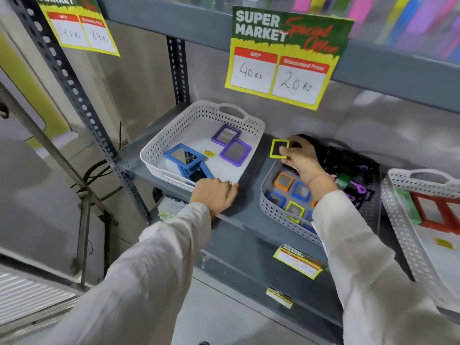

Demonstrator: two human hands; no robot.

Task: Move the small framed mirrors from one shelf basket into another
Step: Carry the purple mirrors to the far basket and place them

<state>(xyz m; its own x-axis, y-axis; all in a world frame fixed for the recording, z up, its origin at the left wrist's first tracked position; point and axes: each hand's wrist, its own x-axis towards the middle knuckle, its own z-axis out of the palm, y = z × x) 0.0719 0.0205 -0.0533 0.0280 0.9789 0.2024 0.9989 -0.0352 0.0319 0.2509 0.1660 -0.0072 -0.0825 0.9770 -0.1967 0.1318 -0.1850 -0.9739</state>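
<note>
My right hand [300, 158] holds a small yellow-framed mirror [278, 148] in the air above the far end of the grey basket [270, 209]. That basket holds several small mirrors with orange, blue and yellow frames [283, 181]. To its left stands a white perforated basket [171, 135] with two purple-framed mirrors [231, 144] and blue-framed mirrors [184, 158] inside. My left hand [215, 194] rests on the near rim of the white basket, fingers curled over it.
A second white basket [398, 220] with larger red and green frames stands at the right. A price sign [283, 58] hangs from the shelf above. Dark items with purple key rings [356, 185] lie behind the grey basket. A slotted steel upright [82, 100] borders the left.
</note>
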